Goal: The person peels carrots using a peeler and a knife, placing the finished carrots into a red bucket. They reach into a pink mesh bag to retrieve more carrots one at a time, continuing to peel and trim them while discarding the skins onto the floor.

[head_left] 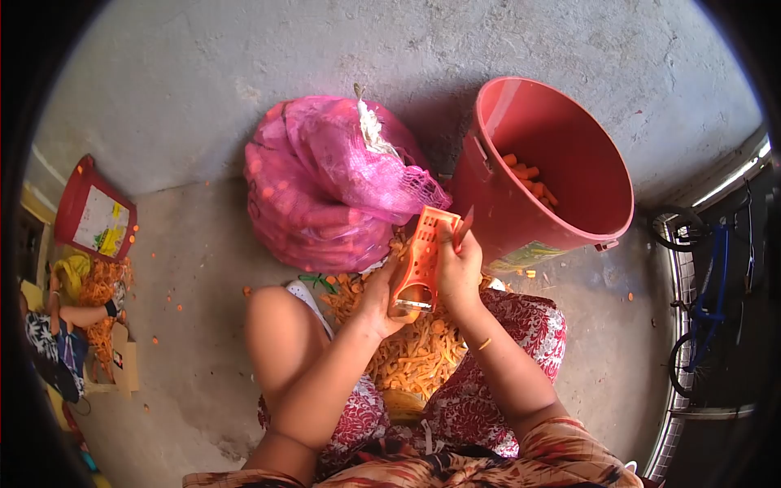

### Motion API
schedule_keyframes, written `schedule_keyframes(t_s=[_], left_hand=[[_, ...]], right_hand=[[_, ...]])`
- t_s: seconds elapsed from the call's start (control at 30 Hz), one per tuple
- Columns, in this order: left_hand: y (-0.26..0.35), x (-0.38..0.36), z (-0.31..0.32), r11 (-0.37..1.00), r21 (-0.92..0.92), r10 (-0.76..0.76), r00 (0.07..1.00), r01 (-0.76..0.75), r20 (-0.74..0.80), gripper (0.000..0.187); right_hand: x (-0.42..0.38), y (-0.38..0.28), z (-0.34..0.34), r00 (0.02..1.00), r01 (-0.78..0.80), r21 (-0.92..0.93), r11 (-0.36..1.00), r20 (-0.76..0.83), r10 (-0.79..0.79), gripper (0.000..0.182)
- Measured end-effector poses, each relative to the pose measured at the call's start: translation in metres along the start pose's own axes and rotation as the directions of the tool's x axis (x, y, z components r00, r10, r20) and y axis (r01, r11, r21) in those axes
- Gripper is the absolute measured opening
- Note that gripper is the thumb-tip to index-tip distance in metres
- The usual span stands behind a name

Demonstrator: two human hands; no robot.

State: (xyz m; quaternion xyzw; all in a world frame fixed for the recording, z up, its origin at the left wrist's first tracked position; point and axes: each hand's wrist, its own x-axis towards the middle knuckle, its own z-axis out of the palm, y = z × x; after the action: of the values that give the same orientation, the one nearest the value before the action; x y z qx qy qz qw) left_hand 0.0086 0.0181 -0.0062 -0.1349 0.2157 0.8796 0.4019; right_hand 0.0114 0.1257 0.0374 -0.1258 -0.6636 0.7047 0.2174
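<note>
A rough grey wall (pixel 244 49) rises behind a concrete floor (pixel 598 350), where a person in a red-and-white patterned garment (pixel 521 333) sits with knees apart. At right, a large red plastic bin (pixel 561 130) stands near the wall with peeled carrot pieces (pixel 533 183) inside. Beside it, a bulging pink mesh sack (pixel 317 187) packed with carrots sits on the floor. At far left, another person's arm (pixel 85 315), a dark band at the wrist, extends beside a smaller heap of shavings (pixel 102 281), below a small red bucket (pixel 96 210) with a pale label. A thick spread of carrot peelings (pixel 419 358) covers the floor between the seated person's knees. Above it, the right hand (pixel 460 272) grips an orange peeler (pixel 424 244) by its perforated handle, the blade end pointing back toward the body. The left hand (pixel 382 297) curves, fingers bent, along the peeler's lower side; what it grips cannot be told. Loose carrot bits (pixel 246 290) dot the floor.
</note>
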Motion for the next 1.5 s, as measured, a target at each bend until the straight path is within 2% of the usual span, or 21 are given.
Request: schedule_keyframes(t_s=[0.07, 0.27, 0.37, 0.47, 0.57, 0.6, 0.63, 0.7, 0.73, 0.77, 0.83, 0.9, 0.97, 1.03, 1.1, 1.17, 1.37, 1.47, 1.5], left_hand=[[-0.004, 0.002, 0.001, 0.999, -0.039, -0.015, 1.0, 0.015, 0.016, 0.03], [-0.007, 0.004, -0.006, 0.998, -0.059, -0.03, 0.998, 0.033, 0.05, 0.028], [-0.008, 0.003, -0.002, 0.998, -0.057, -0.016, 1.0, 0.014, -0.02, 0.032], [-0.008, 0.0, 0.01, 1.0, 0.003, -0.003, 0.998, 0.003, -0.06, 0.031], [-0.004, -0.003, -0.009, 0.982, 0.178, -0.104, 0.955, 0.056, 0.276, 0.03], [-0.009, -0.016, 0.016, 0.935, 0.355, -0.022, 1.0, 0.014, 0.018, 0.031], [-0.012, -0.018, 0.012, 0.918, 0.397, -0.044, 0.986, -0.024, 0.162, 0.029], [-0.023, -0.024, 0.014, 0.871, 0.492, -0.078, 0.99, 0.01, 0.117, 0.028], [-0.031, -0.017, 0.004, 0.842, 0.535, 0.006, 0.992, -0.075, 0.13, 0.03], [-0.028, -0.012, -0.005, 0.893, 0.45, -0.059, 0.992, 0.004, 0.108, 0.032], [-0.015, -0.009, -0.008, 0.953, 0.255, -0.192, 0.978, 0.166, 0.084, 0.035], [-0.004, -0.007, -0.005, 0.97, 0.213, -0.123, 0.992, 0.114, 0.03, 0.037], [0.002, -0.002, -0.009, 0.986, 0.138, -0.105, 0.991, 0.093, 0.083, 0.034], [0.002, 0.003, -0.006, 0.997, 0.03, -0.078, 0.995, 0.076, 0.065, 0.032], [-0.001, 0.005, -0.002, 0.999, -0.02, -0.048, 0.997, 0.049, 0.053, 0.031], [-0.003, 0.002, 0.005, 1.0, -0.006, -0.011, 0.999, 0.012, 0.053, 0.031], [-0.007, 0.005, -0.003, 0.995, -0.088, -0.044, 0.997, 0.05, 0.069, 0.032], [-0.009, 0.005, -0.003, 0.996, -0.061, -0.06, 0.998, 0.059, -0.011, 0.034], [-0.01, 0.005, 0.0, 0.999, -0.049, -0.013, 0.998, 0.009, -0.063, 0.034]], right_hand=[[-0.002, 0.005, 0.001, 0.996, 0.089, -0.112, 0.99, 0.024, -0.086, 0.019], [-0.003, 0.009, -0.005, 0.989, 0.148, -0.235, 0.961, 0.043, -0.142, 0.02], [-0.006, 0.008, -0.007, 0.987, 0.159, -0.232, 0.96, 0.057, -0.15, 0.02], [-0.007, -0.003, -0.009, 0.997, 0.051, -0.33, 0.943, 0.072, -0.029, 0.018], [0.013, 0.019, -0.016, 0.908, 0.366, -0.383, 0.848, -0.053, -0.416, 0.02], [0.028, 0.018, -0.025, 0.906, 0.301, -0.431, 0.851, -0.148, -0.396, 0.021], [0.046, 0.016, -0.039, 0.894, 0.231, -0.472, 0.851, -0.242, -0.378, 0.022], [0.071, 0.018, -0.064, 0.814, 0.111, -0.649, 0.753, -0.375, -0.443, 0.024], [0.074, 0.013, -0.067, 0.833, 0.101, -0.457, 0.884, -0.447, -0.327, 0.024], [0.075, 0.007, -0.068, 0.852, 0.085, -0.241, 0.967, -0.486, -0.196, 0.023], [0.063, 0.001, -0.058, 0.908, 0.095, -0.116, 0.989, -0.398, -0.133, 0.021], [0.047, 0.008, -0.052, 0.962, 0.045, -0.067, 0.997, -0.267, -0.062, 0.021], [0.027, 0.013, -0.036, 0.977, 0.1, -0.207, 0.973, -0.165, -0.136, 0.019], [0.003, -0.01, -0.015, 0.994, -0.088, 0.046, 0.995, -0.06, 0.091, 0.018], [-0.002, -0.002, -0.008, 0.994, 0.093, -0.14, 0.986, -0.044, -0.1, 0.018], [-0.005, 0.0, -0.007, 0.995, 0.098, -0.164, 0.982, -0.011, -0.101, 0.017], [-0.007, 0.001, -0.007, 0.982, 0.18, -0.26, 0.949, -0.006, -0.188, 0.016], [-0.01, 0.002, -0.011, 0.976, 0.214, -0.427, 0.878, 0.047, -0.215, 0.017], [-0.01, 0.003, -0.011, 0.969, 0.233, -0.427, 0.874, 0.026, -0.246, 0.017]])
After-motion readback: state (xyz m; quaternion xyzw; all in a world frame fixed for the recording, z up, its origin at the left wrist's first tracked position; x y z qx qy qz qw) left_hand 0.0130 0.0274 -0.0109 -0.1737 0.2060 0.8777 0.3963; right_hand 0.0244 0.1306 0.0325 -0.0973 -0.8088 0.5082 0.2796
